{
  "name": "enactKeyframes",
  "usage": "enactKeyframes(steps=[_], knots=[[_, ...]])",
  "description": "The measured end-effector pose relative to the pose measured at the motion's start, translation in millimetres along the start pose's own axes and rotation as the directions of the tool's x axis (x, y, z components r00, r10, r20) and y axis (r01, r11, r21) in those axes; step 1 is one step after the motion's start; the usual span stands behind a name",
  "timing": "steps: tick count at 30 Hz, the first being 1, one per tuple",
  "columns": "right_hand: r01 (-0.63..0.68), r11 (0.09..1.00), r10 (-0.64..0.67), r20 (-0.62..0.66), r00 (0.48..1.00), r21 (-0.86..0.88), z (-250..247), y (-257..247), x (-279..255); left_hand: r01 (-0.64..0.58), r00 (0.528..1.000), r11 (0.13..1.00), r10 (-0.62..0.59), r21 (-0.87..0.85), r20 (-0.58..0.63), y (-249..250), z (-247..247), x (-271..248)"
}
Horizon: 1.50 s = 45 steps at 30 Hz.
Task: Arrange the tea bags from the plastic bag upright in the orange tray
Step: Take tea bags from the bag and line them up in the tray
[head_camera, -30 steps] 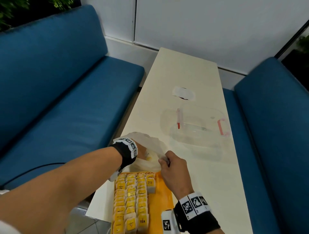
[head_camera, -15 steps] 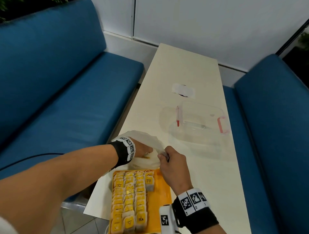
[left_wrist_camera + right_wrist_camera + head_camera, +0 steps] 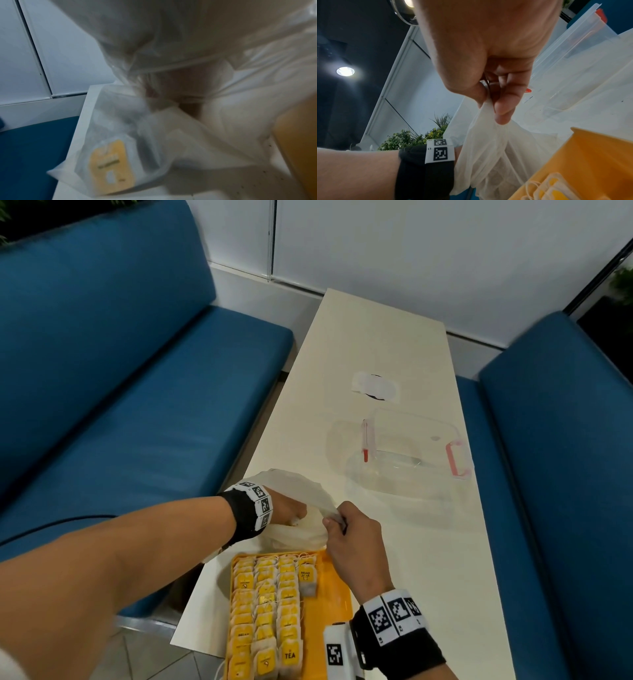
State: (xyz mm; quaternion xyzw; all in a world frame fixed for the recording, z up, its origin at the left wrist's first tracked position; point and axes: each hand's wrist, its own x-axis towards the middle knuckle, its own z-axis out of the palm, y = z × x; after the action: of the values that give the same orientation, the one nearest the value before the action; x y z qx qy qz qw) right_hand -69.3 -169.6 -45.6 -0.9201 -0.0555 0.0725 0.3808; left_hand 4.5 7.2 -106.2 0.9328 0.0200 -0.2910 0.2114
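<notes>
A translucent white plastic bag (image 3: 301, 491) lies on the table just beyond the orange tray (image 3: 330, 614). My left hand (image 3: 289, 510) is inside the bag's mouth, with its fingers hidden by the plastic. My right hand (image 3: 333, 520) pinches the bag's rim between thumb and forefinger (image 3: 502, 108) and holds it up. Through the film, one tea bag with a yellow tag (image 3: 109, 166) shows inside the bag. Three rows of tea bags (image 3: 263, 607) stand upright in the tray's left part. A single one (image 3: 307, 575) stands in a fourth row.
A clear plastic container (image 3: 411, 446) with red clips lies further along the cream table (image 3: 376, 337), past a small white patch (image 3: 375, 385). Blue sofas (image 3: 120, 371) flank the table on both sides. The tray sits at the table's near end.
Both hands have stayed almost in place: the left remains in the bag and the right keeps pinching the rim. The head view has shifted slightly.
</notes>
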Motion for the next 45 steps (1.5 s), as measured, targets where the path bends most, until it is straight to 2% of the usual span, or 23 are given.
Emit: enactKeyframes(steps=[2,5,7,10,12,15,18,20,21,23,25,28,30,31,34,37,41,45], knots=[[-0.008,1.000,0.008,-0.002,1.000,0.007,0.3,-0.8,1.0,-0.016,0.999,0.996,0.012,-0.090,-0.043,5.5,-7.0,-9.0],[-0.036,0.998,0.037,-0.013,0.999,0.048,1.7,0.5,4.1,-0.012,1.000,0.981,0.007,-0.196,-0.027,3.9,-12.3,-16.5],[-0.077,0.993,0.080,-0.025,0.996,0.089,2.0,0.8,5.9,-0.014,1.000,0.989,0.014,-0.144,-0.003,5.7,-18.8,-19.3],[-0.124,0.985,0.131,-0.048,0.990,0.122,-0.7,-3.4,10.4,-0.146,0.987,0.989,0.146,-0.009,0.070,12.7,-31.3,-27.9],[-0.159,0.974,0.169,-0.048,0.984,0.164,-5.4,-8.0,14.5,-0.241,0.970,0.966,0.236,0.096,0.059,14.9,-41.2,-34.0],[-0.184,0.959,0.199,-0.050,0.979,0.214,-10.9,-12.6,20.2,-0.347,0.934,0.926,0.355,0.150,-0.033,16.3,-54.9,-45.9],[-0.197,0.951,0.218,-0.065,0.974,0.238,-10.7,-13.2,26.8,-0.441,0.875,0.897,0.437,0.030,-0.210,11.4,-61.4,-56.3],[-0.201,0.948,0.224,-0.070,0.972,0.245,-9.3,-12.9,29.7,-0.481,0.834,0.869,0.412,-0.117,-0.368,4.2,-62.9,-62.5],[-0.200,0.948,0.223,-0.069,0.972,0.248,-9.4,-13.1,30.2,-0.482,0.829,0.847,0.359,-0.222,-0.430,0.3,-62.9,-65.9],[-0.206,0.946,0.227,-0.057,0.972,0.251,-10.9,-13.2,29.8,-0.454,0.845,0.771,0.213,-0.446,-0.490,-6.0,-62.7,-71.9],[-0.208,0.946,0.227,-0.047,0.973,0.250,-14.1,-13.9,27.7,-0.424,0.875,0.629,0.100,-0.651,-0.474,-7.2,-63.7,-80.2],[-0.118,0.982,0.139,-0.145,0.980,0.145,-22.0,-17.1,22.7,-0.407,0.906,0.390,0.059,-0.826,-0.419,-3.2,-64.1,-94.1],[0.007,0.989,0.023,-0.199,0.980,0.149,-28.2,-25.6,16.7,-0.401,0.913,0.292,0.054,-0.868,-0.403,0.9,-64.1,-103.2],[0.071,0.982,-0.038,-0.185,0.982,0.175,-30.5,-32.0,11.9,-0.398,0.916,0.244,0.053,-0.884,-0.398,3.2,-63.3,-107.2],[0.163,0.969,-0.160,-0.036,0.987,0.185,-31.4,-46.6,0.0,-0.370,0.929,0.116,0.036,-0.922,-0.368,6.1,-56.2,-115.0],[0.146,0.971,-0.171,0.122,0.978,0.192,-25.7,-52.8,-7.7,-0.326,0.945,0.006,0.036,-0.946,-0.325,4.0,-45.8,-120.4],[0.111,0.970,-0.157,0.206,0.966,0.218,-14.1,-48.5,-16.1,-0.243,0.967,-0.173,0.039,-0.954,-0.253,-1.3,-32.8,-127.4],[-0.044,0.915,-0.076,0.279,0.957,0.401,-0.8,-46.5,-23.3,-0.166,0.983,-0.332,0.024,-0.929,-0.184,-4.9,-21.9,-135.1]])
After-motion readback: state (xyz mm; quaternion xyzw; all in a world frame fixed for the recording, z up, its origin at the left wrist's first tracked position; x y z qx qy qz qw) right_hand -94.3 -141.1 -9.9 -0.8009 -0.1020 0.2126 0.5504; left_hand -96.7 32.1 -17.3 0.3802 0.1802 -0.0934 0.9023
